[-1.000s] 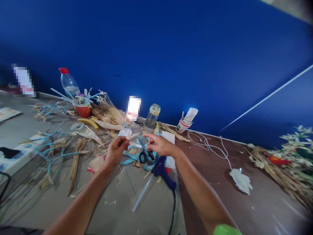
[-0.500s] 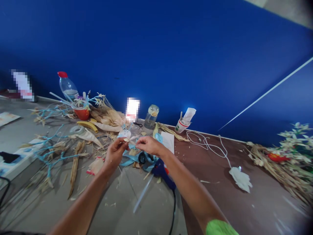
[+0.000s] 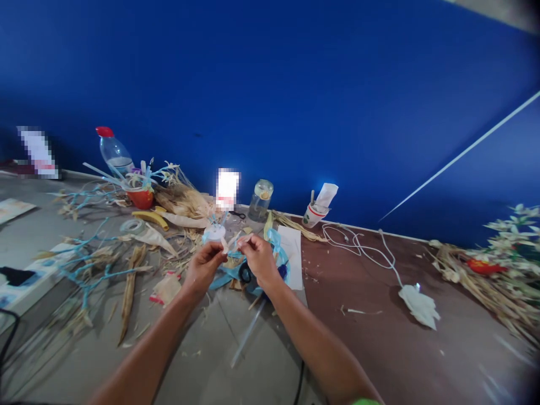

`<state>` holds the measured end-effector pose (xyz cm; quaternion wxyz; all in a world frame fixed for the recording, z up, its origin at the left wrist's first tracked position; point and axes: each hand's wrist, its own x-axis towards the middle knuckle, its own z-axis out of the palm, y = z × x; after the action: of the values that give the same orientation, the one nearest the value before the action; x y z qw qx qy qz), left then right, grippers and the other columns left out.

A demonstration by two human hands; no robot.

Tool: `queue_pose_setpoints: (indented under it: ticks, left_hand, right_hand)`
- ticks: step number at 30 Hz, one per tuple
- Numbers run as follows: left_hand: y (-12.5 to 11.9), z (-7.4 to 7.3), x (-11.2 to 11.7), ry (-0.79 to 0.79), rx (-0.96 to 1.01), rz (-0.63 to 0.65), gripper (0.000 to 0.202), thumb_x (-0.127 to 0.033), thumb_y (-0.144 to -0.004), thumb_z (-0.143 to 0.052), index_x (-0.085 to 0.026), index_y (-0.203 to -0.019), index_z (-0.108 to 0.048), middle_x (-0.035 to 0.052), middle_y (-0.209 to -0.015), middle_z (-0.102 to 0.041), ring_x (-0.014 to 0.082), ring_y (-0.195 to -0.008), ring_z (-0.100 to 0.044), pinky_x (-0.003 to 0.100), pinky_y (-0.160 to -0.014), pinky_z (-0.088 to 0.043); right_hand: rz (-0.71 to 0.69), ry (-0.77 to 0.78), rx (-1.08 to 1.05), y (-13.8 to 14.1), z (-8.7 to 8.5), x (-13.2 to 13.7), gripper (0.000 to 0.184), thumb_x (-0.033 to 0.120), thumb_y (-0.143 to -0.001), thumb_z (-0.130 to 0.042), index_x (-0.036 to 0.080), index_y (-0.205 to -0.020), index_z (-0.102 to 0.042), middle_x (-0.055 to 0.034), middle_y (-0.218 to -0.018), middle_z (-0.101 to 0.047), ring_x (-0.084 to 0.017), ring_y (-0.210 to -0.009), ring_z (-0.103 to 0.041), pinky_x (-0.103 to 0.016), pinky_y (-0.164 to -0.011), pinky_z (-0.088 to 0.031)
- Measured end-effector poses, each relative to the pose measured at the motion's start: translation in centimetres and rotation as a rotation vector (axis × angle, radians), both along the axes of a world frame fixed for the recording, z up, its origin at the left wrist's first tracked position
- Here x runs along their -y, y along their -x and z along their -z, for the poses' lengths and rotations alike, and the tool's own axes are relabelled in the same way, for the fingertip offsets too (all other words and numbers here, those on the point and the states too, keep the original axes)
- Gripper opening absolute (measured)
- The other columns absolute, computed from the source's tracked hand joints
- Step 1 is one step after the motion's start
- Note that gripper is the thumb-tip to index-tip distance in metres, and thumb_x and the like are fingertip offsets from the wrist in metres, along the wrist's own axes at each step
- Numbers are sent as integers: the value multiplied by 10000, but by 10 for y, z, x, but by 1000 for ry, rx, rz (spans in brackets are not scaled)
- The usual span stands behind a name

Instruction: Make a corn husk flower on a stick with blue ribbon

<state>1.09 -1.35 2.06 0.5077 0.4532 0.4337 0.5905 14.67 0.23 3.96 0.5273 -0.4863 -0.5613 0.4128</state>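
Note:
My left hand (image 3: 206,265) is closed in a pinch on a small pale strip (image 3: 225,245), perhaps dried husk. Close beside it, my right hand (image 3: 258,256) pinches too, with a pale bit at its fingertips too small to name. Beneath the hands lie crumpled light-blue plastic (image 3: 228,275) and a black roll (image 3: 244,274). A dark blue glue gun (image 3: 283,271) is mostly hidden by my right wrist, and a clear glue stick (image 3: 248,336) points from it toward me. Just beyond my left fingers stands a small white round container (image 3: 214,232).
Blue-wrapped twigs (image 3: 90,270), dried husks (image 3: 133,281) and a tape roll (image 3: 132,226) spread left. Behind stand a red pot (image 3: 141,198), a bottle (image 3: 115,152), a glass jar (image 3: 260,202) and a cup (image 3: 314,215). A white cable (image 3: 358,247) and white flowers (image 3: 517,242) lie right.
My right hand has turned, its fingers now pointing up and left, and its forearm covers more of the glue gun. The pale strip in my left hand now stands upright between the hands.

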Motion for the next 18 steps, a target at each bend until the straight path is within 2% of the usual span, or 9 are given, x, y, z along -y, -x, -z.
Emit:
queue_pose_setpoints:
  ticks: [5, 12, 18]
  left_hand:
    - [-1, 2, 0, -7, 25, 53, 185, -295, -611, -723, -164, -693, -623, -22, -615, -565, 100, -582, -498, 222, -569, -399]
    - [-2, 2, 1, 36, 13, 70, 222, -307, -589, -748, -153, -680, -616, -19, -611, -565, 99, -583, -487, 227, -568, -398]
    - [-1, 6, 0, 61, 75, 95, 259, -274, -573, -767, -158, -736, -603, -24, -640, -572, 91, -571, -506, 219, -556, -407]
  right_hand:
    - [78, 23, -54, 2, -2, 4, 173, 309, -715, -536, 167, -714, -635, 13, -622, -586, -112, -553, -496, -223, -538, -390]
    - [35, 60, -182, 4, -7, 11, 127, 275, -694, -549, 166, -702, -614, 9, -661, -606, -97, -527, -488, -218, -519, -396]
    - [-24, 75, -205, 3, -8, 12, 108, 281, -701, -560, 179, -667, -577, 17, -638, -575, -96, -533, -494, -214, -526, -408]
